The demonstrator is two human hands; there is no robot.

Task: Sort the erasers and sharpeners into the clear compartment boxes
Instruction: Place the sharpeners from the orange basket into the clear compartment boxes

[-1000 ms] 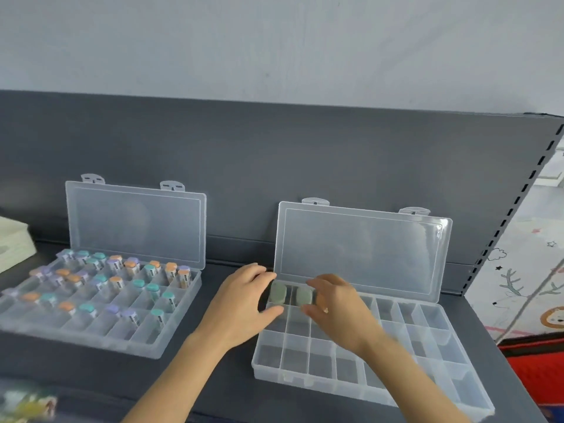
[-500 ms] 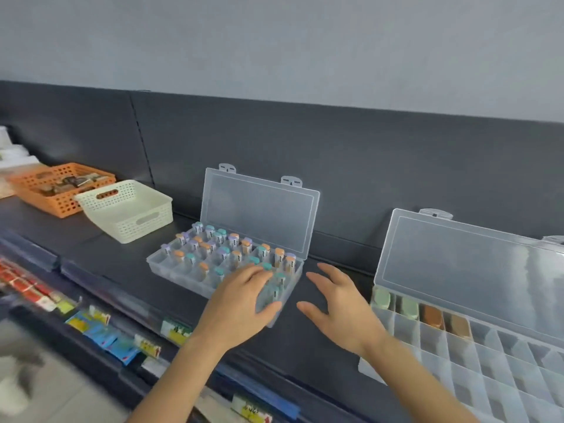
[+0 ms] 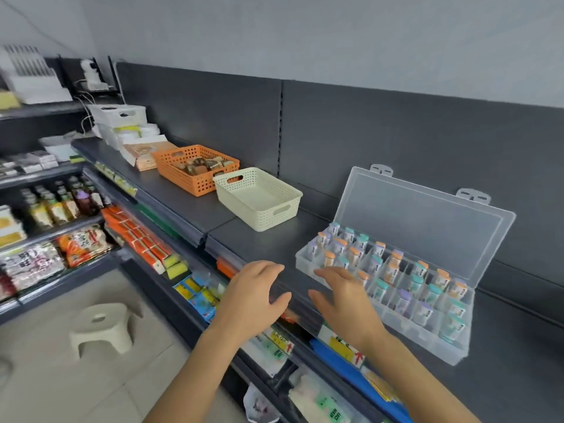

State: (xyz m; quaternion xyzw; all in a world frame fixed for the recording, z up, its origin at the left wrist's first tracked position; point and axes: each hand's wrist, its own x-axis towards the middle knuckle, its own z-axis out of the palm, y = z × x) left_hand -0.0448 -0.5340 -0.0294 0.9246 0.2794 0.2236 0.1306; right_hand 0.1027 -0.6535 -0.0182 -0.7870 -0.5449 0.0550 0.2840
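Left hand [image 3: 253, 296] and right hand [image 3: 346, 299] are held spread, holding nothing, just left of the clear compartment box [image 3: 393, 325]

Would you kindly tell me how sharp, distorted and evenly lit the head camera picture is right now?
Head view: wide-angle bending tilts the shelf and back panel; its edges smear, the stool and lower-left packets blurred; light is soft and even, the clear box lid hazy without hard glare; the left hand and right hand look fairly sharp.
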